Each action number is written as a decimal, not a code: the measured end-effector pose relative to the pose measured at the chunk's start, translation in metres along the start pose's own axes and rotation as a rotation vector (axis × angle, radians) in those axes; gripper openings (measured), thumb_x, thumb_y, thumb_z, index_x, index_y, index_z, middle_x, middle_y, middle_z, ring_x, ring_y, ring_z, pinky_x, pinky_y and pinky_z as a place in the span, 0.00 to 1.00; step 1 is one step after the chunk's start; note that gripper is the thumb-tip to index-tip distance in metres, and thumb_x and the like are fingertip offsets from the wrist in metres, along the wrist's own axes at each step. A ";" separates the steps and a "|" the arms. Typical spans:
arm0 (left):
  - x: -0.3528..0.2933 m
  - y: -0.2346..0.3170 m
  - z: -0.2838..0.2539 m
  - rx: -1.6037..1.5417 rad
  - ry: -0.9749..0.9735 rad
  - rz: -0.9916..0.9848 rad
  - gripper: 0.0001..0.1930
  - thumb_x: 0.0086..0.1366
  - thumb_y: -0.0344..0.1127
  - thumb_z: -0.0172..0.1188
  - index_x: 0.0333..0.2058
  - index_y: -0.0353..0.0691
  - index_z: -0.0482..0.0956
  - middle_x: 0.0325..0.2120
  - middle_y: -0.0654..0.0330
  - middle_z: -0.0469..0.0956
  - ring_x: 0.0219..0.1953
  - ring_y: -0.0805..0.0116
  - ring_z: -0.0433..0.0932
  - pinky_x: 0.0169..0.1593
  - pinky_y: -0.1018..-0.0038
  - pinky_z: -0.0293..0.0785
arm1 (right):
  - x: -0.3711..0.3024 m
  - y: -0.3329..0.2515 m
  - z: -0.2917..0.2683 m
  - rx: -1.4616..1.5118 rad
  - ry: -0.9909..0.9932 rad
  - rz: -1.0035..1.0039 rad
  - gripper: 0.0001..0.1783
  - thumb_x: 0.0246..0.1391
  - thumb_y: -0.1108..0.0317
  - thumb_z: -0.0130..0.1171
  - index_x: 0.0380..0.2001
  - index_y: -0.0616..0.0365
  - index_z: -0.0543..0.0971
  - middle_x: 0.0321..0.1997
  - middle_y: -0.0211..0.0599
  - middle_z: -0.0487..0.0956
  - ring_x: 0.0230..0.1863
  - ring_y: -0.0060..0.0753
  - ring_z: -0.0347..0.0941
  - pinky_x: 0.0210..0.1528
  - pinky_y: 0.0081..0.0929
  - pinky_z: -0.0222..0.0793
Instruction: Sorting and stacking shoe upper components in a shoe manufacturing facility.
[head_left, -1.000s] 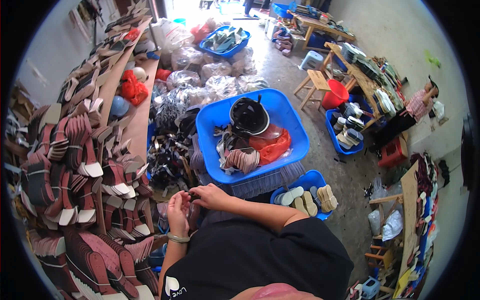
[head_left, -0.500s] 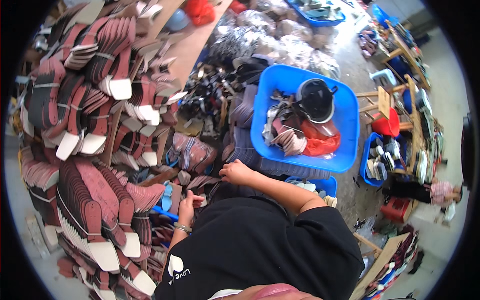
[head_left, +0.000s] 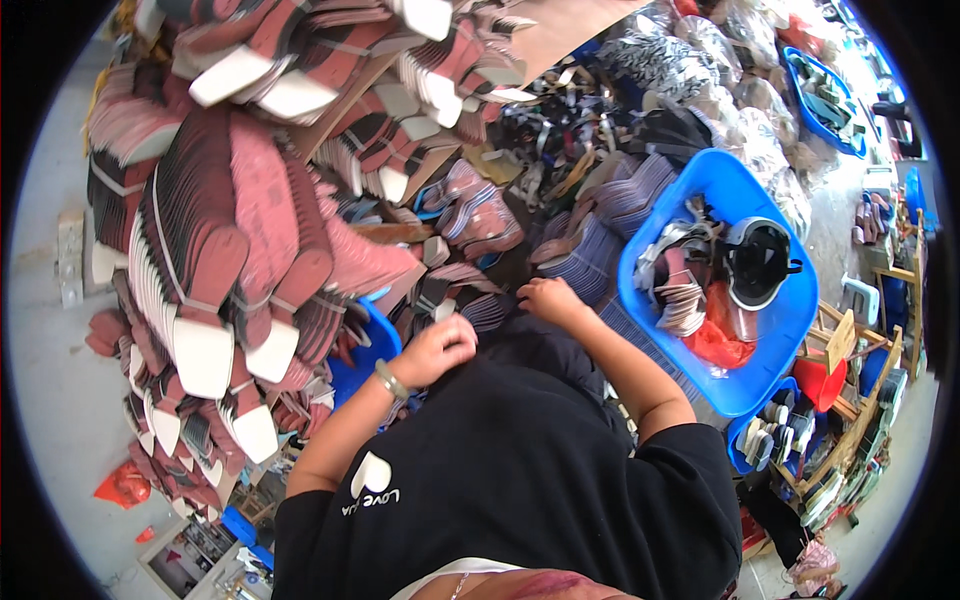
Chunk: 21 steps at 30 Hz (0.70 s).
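My left hand [head_left: 440, 350], with a bracelet [head_left: 391, 380] on its wrist, is over my lap with its fingers bent inward. My right hand [head_left: 553, 300] is a little farther off and to the right, its fingers curled down over the dark cloth of my trousers [head_left: 545, 345]. Whatever either hand may hold is hidden. Just beyond them lies a bundle of dark and pink insoles [head_left: 465, 296]. Striped grey-blue insoles [head_left: 580, 255] are stacked past my right hand. A patterned pink bundle [head_left: 480, 210] sits farther back.
Banded stacks of pink and black insoles [head_left: 195, 250] rise at my left. A blue tub [head_left: 640, 290] at my right holds a black helmet [head_left: 757, 265], a red plastic bag [head_left: 715, 345] and insoles. Beyond are scraps [head_left: 570, 120], filled clear bags [head_left: 745, 130] and a shoe rack [head_left: 850, 430].
My view has turned left, so the blue tub and stacks appear farther right. My left hand has come closer to my right, its fingers more bent than before. The right stays curled.
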<state>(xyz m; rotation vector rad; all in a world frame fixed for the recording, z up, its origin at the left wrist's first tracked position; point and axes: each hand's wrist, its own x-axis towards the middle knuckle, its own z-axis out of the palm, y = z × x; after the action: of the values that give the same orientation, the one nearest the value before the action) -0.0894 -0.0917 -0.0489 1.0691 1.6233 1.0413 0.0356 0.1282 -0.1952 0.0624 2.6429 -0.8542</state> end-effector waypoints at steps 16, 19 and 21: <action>-0.192 -0.110 0.059 -0.117 0.492 -0.301 0.09 0.63 0.30 0.53 0.40 0.34 0.75 0.38 0.58 0.73 0.39 0.70 0.73 0.44 0.78 0.70 | -0.005 -0.104 0.187 0.051 -0.273 -0.084 0.16 0.49 0.53 0.52 0.36 0.48 0.79 0.36 0.37 0.80 0.40 0.41 0.76 0.40 0.39 0.72; -0.207 -0.116 0.064 -0.140 0.523 -0.408 0.10 0.62 0.30 0.54 0.41 0.34 0.75 0.38 0.58 0.74 0.39 0.71 0.74 0.44 0.78 0.70 | 0.005 -0.127 0.193 0.041 -0.379 -0.044 0.15 0.48 0.54 0.53 0.33 0.50 0.80 0.35 0.38 0.80 0.40 0.42 0.77 0.39 0.40 0.72; -0.202 -0.108 0.062 -0.140 0.474 -0.440 0.10 0.65 0.30 0.50 0.43 0.33 0.73 0.38 0.60 0.74 0.40 0.73 0.75 0.45 0.78 0.70 | 0.008 -0.126 0.196 0.050 -0.360 -0.083 0.14 0.47 0.55 0.54 0.32 0.51 0.80 0.35 0.37 0.80 0.39 0.41 0.77 0.39 0.40 0.72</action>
<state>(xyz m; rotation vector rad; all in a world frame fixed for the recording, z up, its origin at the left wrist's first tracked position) -0.0066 -0.3027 -0.1197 0.3505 2.0054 1.1339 0.0726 -0.0878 -0.2756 -0.1738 2.3006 -0.8674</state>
